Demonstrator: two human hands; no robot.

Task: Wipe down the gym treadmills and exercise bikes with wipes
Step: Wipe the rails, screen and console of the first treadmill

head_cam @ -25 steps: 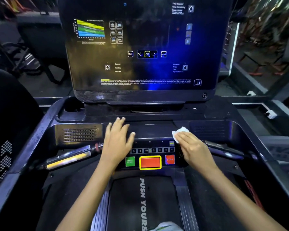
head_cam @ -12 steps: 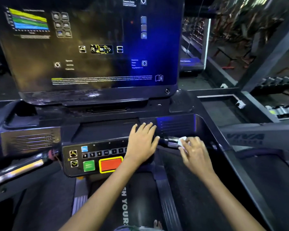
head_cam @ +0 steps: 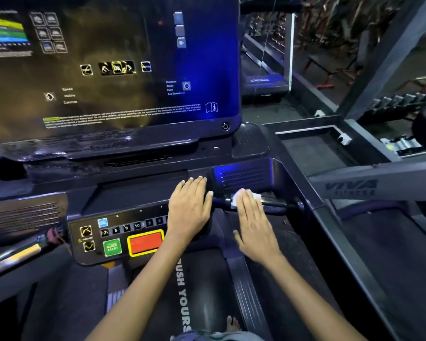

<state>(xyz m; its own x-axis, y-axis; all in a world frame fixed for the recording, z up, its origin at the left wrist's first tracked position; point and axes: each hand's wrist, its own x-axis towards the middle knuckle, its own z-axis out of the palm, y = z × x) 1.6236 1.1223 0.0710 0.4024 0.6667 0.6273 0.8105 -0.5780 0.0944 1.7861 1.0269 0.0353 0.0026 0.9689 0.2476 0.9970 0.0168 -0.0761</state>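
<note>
In the head view, a white wipe (head_cam: 246,196) was pressed onto the right handlebar grip (head_cam: 273,202) just right of frame centre, under the straight fingers of the flat right hand (head_cam: 252,223). The grip's long axis ran left to right, ending at the treadmill's side rail (head_cam: 330,230). The left hand (head_cam: 188,210) was laid flat, fingers extended, on the right end of the control panel (head_cam: 118,239). Bare bar was seen right of the wipe. The console screen (head_cam: 113,65) filled the upper left.
</note>
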